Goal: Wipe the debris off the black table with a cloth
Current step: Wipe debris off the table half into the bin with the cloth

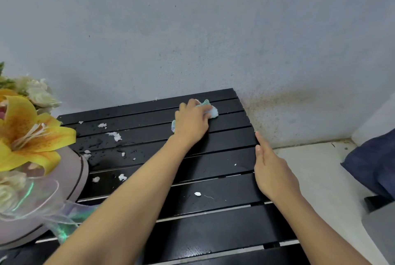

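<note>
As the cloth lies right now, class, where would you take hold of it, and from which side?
Grip the cloth at its bunched middle, coming from above, as the left hand does. It lies crumpled flat on the black table, with only small ends showing past the hand.

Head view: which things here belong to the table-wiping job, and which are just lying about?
Job: black table; cloth held under the left hand; white debris scattered on the slats; right hand resting at the table's right edge.
Lying about: flowers in a round box at the table's left; dark blue fabric off the table at right.
</note>
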Tool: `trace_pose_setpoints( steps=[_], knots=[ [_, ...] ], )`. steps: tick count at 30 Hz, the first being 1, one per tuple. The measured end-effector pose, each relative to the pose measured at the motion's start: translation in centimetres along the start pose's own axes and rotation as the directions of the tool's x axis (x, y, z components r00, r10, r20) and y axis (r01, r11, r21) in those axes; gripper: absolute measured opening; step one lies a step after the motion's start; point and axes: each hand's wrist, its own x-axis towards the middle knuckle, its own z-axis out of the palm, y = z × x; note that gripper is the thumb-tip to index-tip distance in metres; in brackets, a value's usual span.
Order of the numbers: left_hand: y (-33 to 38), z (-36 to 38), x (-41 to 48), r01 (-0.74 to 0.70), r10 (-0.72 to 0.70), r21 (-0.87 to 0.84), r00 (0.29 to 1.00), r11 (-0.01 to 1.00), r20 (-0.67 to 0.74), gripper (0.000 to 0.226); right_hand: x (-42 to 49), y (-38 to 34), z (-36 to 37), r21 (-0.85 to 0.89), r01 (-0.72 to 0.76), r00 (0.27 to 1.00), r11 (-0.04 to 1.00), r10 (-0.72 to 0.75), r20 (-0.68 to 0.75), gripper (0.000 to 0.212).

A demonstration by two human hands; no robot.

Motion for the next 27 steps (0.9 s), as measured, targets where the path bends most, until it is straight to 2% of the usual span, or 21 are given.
trace_pose_setpoints(
  steps=[2, 5, 11, 13, 15, 17, 18, 19, 21, 22, 24, 25, 27],
  knots=[
    [-1.2, -0.2, 2.0, 0.036, -0.035, 0.068, 0.999, 0.997, -0.012, 0.029, 0.1, 0.0, -0.1, -0.001, -0.009, 1.000, 1.000, 0.009, 0.001, 0.047],
    [-5.0, -1.3, 4.4, 0.190, -0.192, 0.134, 0.981, 0.973, 0.002, 0.035, 0.0, 0.0, -0.1, -0.012, -0.002, 1.000, 1.000, 0.002, -0.001, 0.047],
    [-10.8, -3.1, 3.7, 0.384, -0.378, 0.107, 0.923, 0.917, -0.066, 0.041, 0.1, 0.1, 0.0, -0.019, -0.007, 1.000, 1.000, 0.007, -0.001, 0.047],
    [-12.8, -4.0, 3.3, 0.497, -0.487, 0.134, 0.867, 0.857, -0.101, 0.041, 0.0, 0.1, -0.1, -0.015, -0.003, 1.000, 1.000, 0.003, 0.007, 0.047],
    [-15.0, -5.9, 3.1, 0.635, -0.624, 0.138, 0.772, 0.760, -0.122, 0.041, 0.0, 0.1, 0.0, -0.007, 0.009, 1.000, 1.000, -0.009, 0.010, 0.047],
    [-16.1, -7.4, 2.8, 0.730, -0.715, 0.066, 0.681, 0.680, -0.162, 0.040, 0.2, 0.1, 0.0, -0.017, 0.007, 1.000, 1.000, -0.007, 0.014, 0.047],
    [-15.6, -7.7, 2.5, 0.734, -0.717, 0.015, 0.667, 0.679, -0.202, 0.038, 0.2, 0.0, 0.0, -0.024, 0.005, 1.000, 1.000, -0.004, 0.016, 0.048],
    [-13.9, -7.6, 2.0, 0.703, -0.690, -0.033, 0.686, 0.710, -0.232, 0.038, 0.2, 0.0, 0.0, -0.028, 0.004, 1.000, 1.000, -0.003, 0.013, 0.048],
    [-9.0, -6.2, 0.7, 0.551, -0.565, -0.130, 0.792, 0.825, -0.230, 0.036, 0.0, 0.0, -0.1, -0.027, 0.004, 1.000, 1.000, -0.004, 0.012, 0.048],
    [-6.1, -4.9, -0.1, 0.449, -0.475, -0.163, 0.858, 0.878, -0.194, 0.033, -0.1, -0.1, -0.1, -0.028, 0.005, 1.000, 1.000, -0.004, 0.015, 0.048],
    [-0.8, -2.0, -2.3, 0.192, -0.197, -0.078, 0.978, 0.978, -0.072, 0.030, 0.0, -0.1, -0.2, -0.026, -0.002, 1.000, 1.000, 0.003, 0.018, 0.048],
    [1.1, -0.9, -3.3, 0.079, -0.079, -0.005, 0.996, 0.997, -0.026, 0.030, 0.0, 0.0, -0.2, -0.025, -0.007, 1.000, 1.000, 0.007, 0.017, 0.048],
    [1.2, -0.2, -4.3, 0.007, -0.006, 0.088, 1.000, 0.996, -0.015, 0.033, 0.0, 0.0, -0.1, -0.021, -0.014, 1.000, 1.000, 0.014, 0.027, 0.048]
  ],
)
